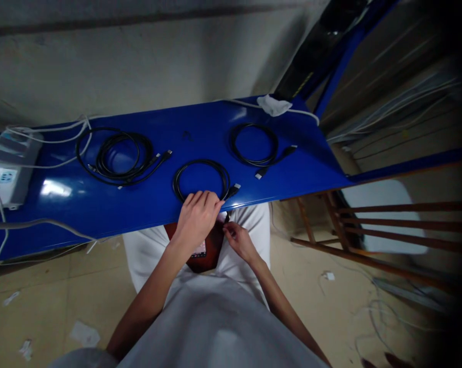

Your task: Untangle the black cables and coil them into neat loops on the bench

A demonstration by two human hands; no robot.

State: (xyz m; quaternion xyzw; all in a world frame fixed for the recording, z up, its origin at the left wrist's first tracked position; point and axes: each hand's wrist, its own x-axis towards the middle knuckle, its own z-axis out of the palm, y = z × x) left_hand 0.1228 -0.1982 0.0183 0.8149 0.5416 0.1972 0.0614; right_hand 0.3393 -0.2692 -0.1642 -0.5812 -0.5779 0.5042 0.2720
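Note:
A coiled black cable (202, 161) lies at the front edge of the blue table (165, 122), one connector (234, 190) pointing right. My left hand (200, 212) rests over the near side of this coil, fingers closed around it at the table edge. Just below the edge, my right hand (236, 237) pinches a small dark piece, seemingly a cable end (226, 217). Another coiled black cable (255, 162) with two connectors sits to the right. On the left is a larger pile of coiled black cables (125, 176).
A white power strip (8, 176) and white wires occupy the left end. At the back right are a crumpled white cloth (273, 105) and a black object (300, 71). A wooden chair (384, 217) stands right of the table. A phone (200, 249) lies in the lap.

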